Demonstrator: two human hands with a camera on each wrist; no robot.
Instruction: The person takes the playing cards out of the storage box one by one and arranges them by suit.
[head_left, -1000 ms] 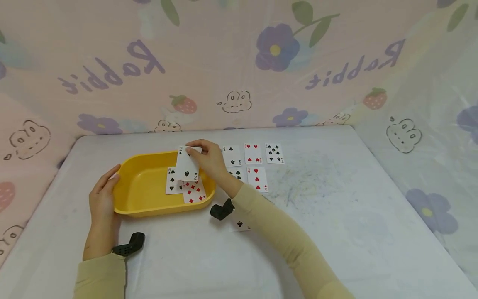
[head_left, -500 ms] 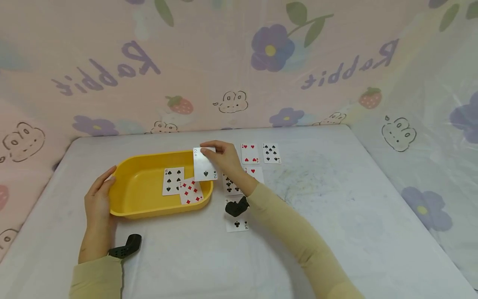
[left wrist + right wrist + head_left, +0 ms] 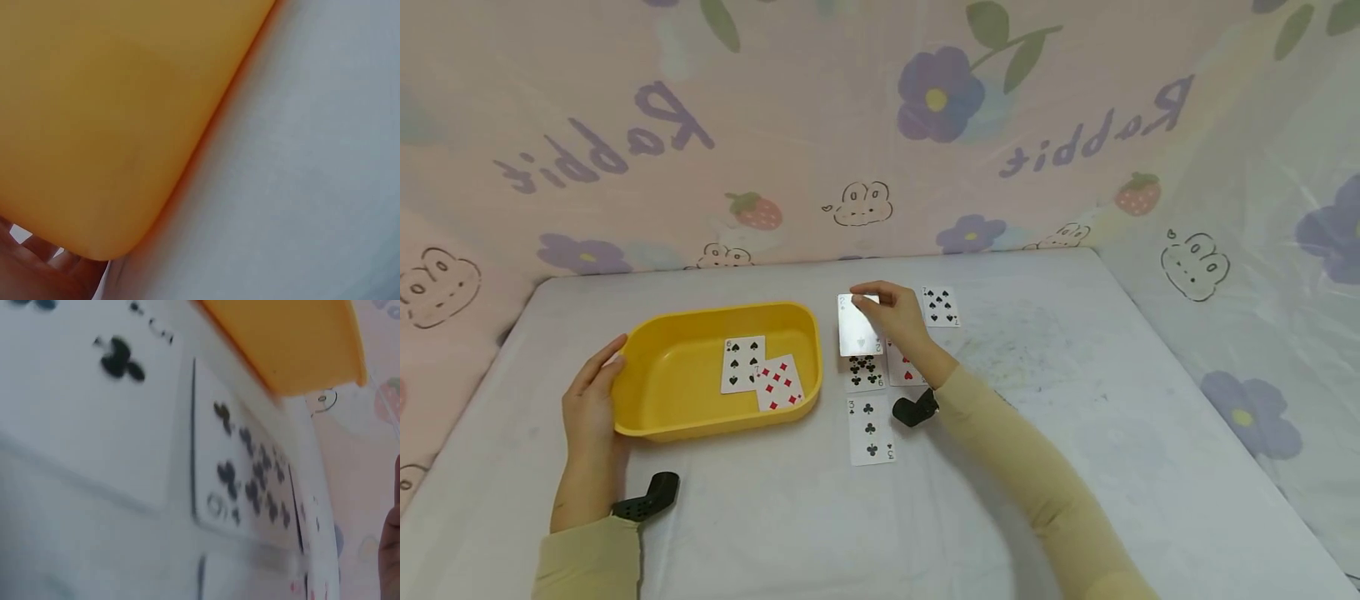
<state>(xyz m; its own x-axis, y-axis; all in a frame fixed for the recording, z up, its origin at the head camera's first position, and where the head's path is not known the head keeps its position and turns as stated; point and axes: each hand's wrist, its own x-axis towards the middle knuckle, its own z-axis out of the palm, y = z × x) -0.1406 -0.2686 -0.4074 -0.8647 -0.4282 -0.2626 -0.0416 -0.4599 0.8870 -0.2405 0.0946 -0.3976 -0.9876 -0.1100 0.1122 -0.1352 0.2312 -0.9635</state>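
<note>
The right hand (image 3: 895,315) pinches a white playing card (image 3: 858,327) by its top edge, above the six of clubs card (image 3: 864,372), at three o'clock from the yellow plastic tray (image 3: 647,392); the left hand (image 3: 587,408), fingers straight, rests against the tray's nine o'clock rim

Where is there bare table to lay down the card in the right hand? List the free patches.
Bare table lies right of the seven of spades, and along the near edge below the three of clubs. It is crowded between the yellow tray and the right hand, which pinches a card.
</note>
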